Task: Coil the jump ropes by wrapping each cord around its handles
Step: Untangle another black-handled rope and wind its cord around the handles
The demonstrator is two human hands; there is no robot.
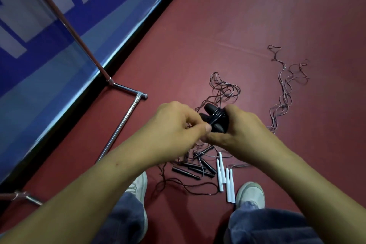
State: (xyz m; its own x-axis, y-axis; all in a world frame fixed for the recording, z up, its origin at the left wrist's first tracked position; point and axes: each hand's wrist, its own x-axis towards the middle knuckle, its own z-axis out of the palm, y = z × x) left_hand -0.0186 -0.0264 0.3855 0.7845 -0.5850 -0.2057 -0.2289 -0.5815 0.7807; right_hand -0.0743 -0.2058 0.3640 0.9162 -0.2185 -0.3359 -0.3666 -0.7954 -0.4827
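Head-worn wide-angle view, facing steeply down, close above left hand point(176, 125), right hand point(244, 128)

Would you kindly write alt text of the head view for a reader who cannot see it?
The right hand grips paired black handles while the left hand pinches the cord wound round them; more jump ropes lie tangled on the red floor.

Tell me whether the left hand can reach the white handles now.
Probably not yet: the left hand pinches the cord at the black handles. Nothing covers the white handles, so letting go should free it.
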